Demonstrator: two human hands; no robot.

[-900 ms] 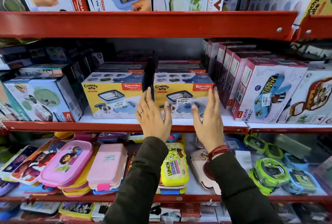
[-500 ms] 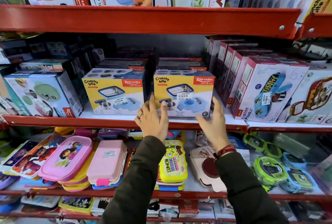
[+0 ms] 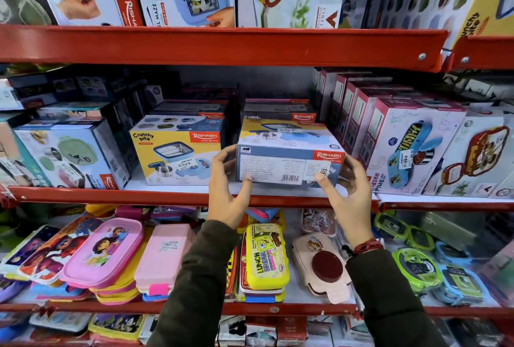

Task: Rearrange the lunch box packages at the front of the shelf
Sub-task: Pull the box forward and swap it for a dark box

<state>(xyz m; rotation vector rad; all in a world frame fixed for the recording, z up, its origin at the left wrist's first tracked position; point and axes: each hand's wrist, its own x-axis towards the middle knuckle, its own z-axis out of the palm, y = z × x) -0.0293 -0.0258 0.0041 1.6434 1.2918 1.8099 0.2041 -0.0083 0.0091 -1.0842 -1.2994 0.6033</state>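
Note:
A yellow and blue Crunchy Bite lunch box package (image 3: 286,157) is tipped back at the front of the middle shelf (image 3: 167,196), its barcoded underside facing me. My left hand (image 3: 228,188) grips its left end and my right hand (image 3: 347,193) grips its right end, thumbs on the underside. A second Crunchy Bite package (image 3: 178,152) stands upright just to the left, apart from the held one. More packages of the same brand lie stacked behind both.
Pink Kidzee boxes (image 3: 403,146) stand in a row close on the right, a green-print box (image 3: 64,155) on the left. The red shelf above (image 3: 222,46) overhangs. Below, loose plastic lunch boxes such as a yellow one (image 3: 264,257) fill the lower shelf.
Both hands have closed on the right Crunchy Bite package and tipped it backward, so its underside now faces me instead of its front. The left package has not moved.

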